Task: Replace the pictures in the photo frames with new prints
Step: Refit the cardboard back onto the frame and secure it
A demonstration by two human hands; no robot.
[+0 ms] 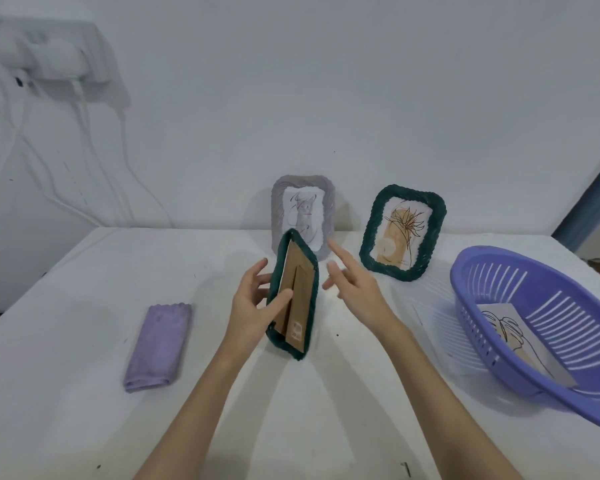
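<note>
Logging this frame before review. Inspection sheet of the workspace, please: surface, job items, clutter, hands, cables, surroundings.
Surface: white table, a few dark specks.
Job's things: green frame held back-up, cardboard backing and stand showing; grey frame and second green frame stand at the wall, each with a print; a print lies in the purple basket.
Clutter: folded purple cloth on the table, left of the hands.
Grippers: left hand grips the held frame; right hand open beside it, apart from it.
Cables: white cables hang from a wall socket at upper left.
Surroundings: plain white wall; blue edge at far right, unclear.
</note>
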